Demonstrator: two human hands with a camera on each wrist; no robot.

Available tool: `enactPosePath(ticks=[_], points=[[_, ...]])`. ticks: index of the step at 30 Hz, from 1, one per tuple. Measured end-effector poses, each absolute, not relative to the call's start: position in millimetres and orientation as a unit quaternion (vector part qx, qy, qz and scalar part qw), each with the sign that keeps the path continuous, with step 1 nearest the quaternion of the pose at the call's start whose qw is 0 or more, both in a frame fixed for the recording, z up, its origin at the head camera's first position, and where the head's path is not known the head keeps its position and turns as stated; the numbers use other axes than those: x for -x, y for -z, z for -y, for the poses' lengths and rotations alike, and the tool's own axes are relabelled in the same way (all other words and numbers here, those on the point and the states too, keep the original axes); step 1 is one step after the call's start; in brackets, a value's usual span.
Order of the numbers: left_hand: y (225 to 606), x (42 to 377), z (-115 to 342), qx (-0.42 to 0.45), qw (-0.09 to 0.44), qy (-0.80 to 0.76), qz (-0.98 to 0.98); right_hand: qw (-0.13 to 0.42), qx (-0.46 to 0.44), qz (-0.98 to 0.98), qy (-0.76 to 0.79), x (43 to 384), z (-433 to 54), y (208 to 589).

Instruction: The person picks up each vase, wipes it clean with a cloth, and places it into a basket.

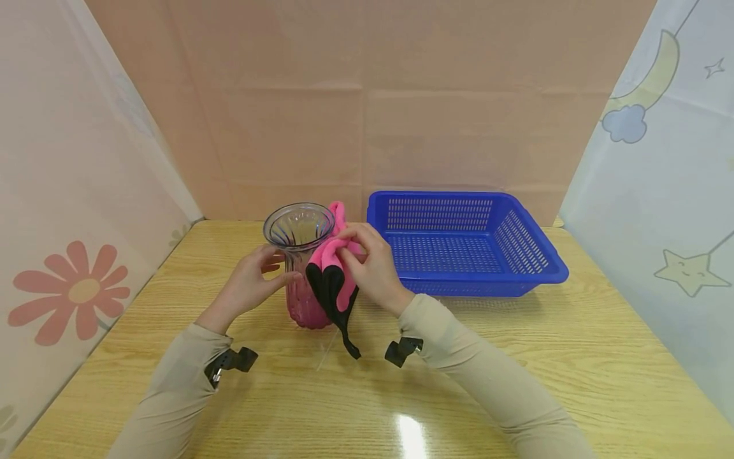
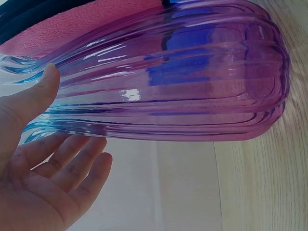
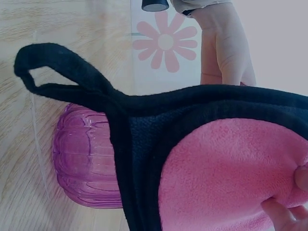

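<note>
A ribbed glass vase [image 1: 302, 299], bluish at the flared rim and pink-purple at the base, stands upright on the table. My left hand [image 1: 255, 277] holds it at the neck, thumb on the near side and fingers behind; in the left wrist view the thumb [image 2: 45, 89] touches the glass. With thumb and fingers, my right hand [image 1: 373, 264] pinches a fluffy pink cloth [image 1: 346, 258] against the vase's right side, just below the rim. Black edging and a black hanging loop [image 3: 62, 67] trail from the cloth. Folds of cloth hide part of the vase.
A blue plastic basket [image 1: 467, 284] with slotted walls sits behind and right of the vase. A thin clear strip [image 1: 327, 350] lies on the wooden table [image 1: 321, 414] near the vase's base. Printed sheets form walls at the back and both sides.
</note>
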State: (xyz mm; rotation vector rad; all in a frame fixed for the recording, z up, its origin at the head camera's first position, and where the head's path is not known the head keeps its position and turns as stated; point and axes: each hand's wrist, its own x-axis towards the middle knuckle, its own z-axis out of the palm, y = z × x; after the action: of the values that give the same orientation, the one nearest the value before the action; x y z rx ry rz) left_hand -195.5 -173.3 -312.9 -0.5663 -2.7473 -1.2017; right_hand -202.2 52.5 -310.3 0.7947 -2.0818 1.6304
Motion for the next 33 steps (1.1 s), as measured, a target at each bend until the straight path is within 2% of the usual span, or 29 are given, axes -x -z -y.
enactPosePath(ticks=[11, 33], points=[[313, 195, 174, 0.186, 0.045, 0.397, 0.898, 0.184, -0.284, 0.740, -0.581, 202, -52, 310], [312, 195, 172, 0.183, 0.043, 0.387, 0.903, 0.202, -0.302, 0.793, -0.488, 203, -49, 322]])
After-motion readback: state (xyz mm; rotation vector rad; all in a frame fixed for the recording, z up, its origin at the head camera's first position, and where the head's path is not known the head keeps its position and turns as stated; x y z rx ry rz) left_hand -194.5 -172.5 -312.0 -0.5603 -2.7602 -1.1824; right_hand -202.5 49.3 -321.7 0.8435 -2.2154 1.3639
